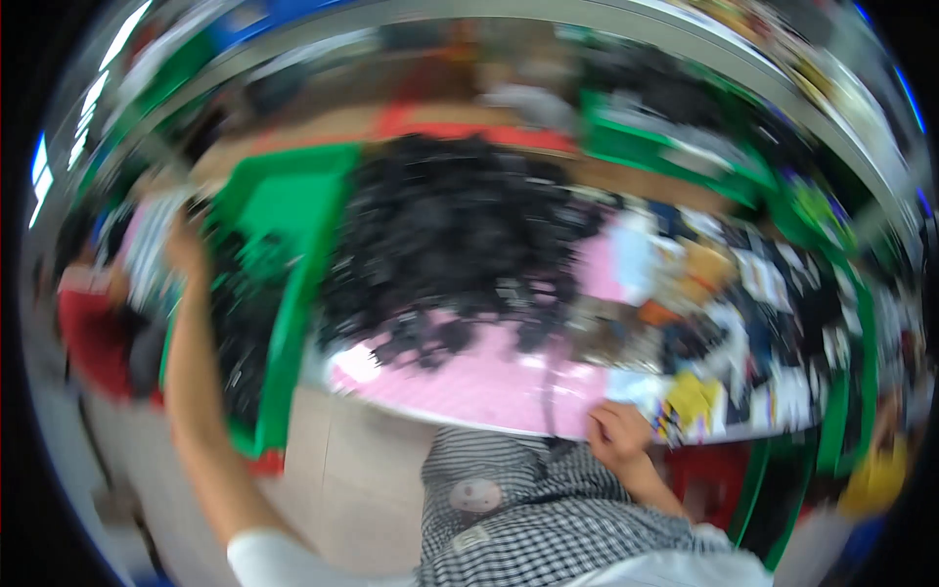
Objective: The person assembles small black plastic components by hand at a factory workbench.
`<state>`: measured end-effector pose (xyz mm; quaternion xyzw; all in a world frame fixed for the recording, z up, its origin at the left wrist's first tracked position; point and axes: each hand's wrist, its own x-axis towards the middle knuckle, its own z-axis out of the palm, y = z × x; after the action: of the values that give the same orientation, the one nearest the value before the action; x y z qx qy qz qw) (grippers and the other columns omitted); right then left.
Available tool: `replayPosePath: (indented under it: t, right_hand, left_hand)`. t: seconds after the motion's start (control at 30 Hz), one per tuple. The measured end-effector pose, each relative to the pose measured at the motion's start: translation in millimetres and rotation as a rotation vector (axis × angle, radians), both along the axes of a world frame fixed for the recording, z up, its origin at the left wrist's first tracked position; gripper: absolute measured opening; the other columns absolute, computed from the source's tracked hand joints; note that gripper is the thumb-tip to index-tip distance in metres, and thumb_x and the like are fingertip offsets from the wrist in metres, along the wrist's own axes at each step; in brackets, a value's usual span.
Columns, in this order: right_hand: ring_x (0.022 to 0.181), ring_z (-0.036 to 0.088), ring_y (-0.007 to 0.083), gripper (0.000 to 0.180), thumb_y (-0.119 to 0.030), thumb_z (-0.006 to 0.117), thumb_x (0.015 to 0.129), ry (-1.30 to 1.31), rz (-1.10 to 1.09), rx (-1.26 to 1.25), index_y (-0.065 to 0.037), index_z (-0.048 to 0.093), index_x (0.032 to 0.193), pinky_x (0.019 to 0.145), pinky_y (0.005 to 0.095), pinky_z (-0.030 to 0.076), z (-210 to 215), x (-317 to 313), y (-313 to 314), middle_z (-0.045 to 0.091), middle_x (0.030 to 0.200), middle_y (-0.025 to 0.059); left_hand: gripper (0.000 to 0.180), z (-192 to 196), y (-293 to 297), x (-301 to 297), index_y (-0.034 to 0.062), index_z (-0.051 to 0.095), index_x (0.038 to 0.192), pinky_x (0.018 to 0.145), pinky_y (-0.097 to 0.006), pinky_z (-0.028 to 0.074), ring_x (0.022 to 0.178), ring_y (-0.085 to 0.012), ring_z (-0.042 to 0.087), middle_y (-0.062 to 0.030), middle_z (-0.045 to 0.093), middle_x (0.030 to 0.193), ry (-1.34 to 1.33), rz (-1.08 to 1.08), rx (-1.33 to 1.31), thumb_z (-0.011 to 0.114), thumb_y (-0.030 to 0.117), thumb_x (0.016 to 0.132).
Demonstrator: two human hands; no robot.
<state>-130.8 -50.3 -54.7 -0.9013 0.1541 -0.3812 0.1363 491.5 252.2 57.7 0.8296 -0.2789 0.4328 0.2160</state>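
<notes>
My left arm stretches far out to the left, and my left hand [186, 245] is above the far left side of a green tray [303, 284]. Motion smears its fingers, and a small dark spot shows at their tips; I cannot tell whether they hold it. Inside the tray lie black pieces [245, 333]. My right hand [621, 433] rests at the table's front edge with curled fingers; whatever they may hold is hidden. A thin dark strip [550, 391] hangs over the pink tabletop [469, 377] to its left. Behind it spreads a large heap of black pieces [450, 225].
Clear plastic packets [616, 338], a yellow item [692, 399] and many small packages cover the table's right side. Another green tray [636, 142] with black items stands at the back right. A person in red [93, 328] is at the far left. A rail [323, 49] crosses overhead.
</notes>
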Motion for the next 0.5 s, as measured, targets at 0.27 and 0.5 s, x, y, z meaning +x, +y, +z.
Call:
replayPosePath:
  t: [0.27,0.5]
  right_hand:
    - [0.063,0.059,0.0176,0.013,-0.005,0.069,0.068,-0.103,0.032,0.018,-0.007,0.063,0.079,0.054,0.0259,0.047,7.8,-3.2,-3.7,0.063,0.079,0.0031]
    - [0.070,0.059,0.0252,0.014,-0.005,0.066,0.069,-0.078,0.057,0.107,-0.005,0.061,0.082,0.059,0.0317,0.048,6.5,-11.9,-2.2,0.062,0.084,0.0083]
  left_hand:
    - [0.038,18.3,46.8,33.9,0.0102,0.064,0.109,0.066,-0.031,0.049,0.076,-0.0191,0.064,-0.0100,0.069,0.088,0.429,-0.022,-0.129,0.061,0.039,0.084]
    - [0.025,14.5,-20.0,-84.1,-0.0001,0.066,0.096,0.063,-0.023,0.045,0.071,-0.0100,0.058,-0.0009,0.063,0.081,0.612,-0.417,-0.498,0.061,0.023,0.088]
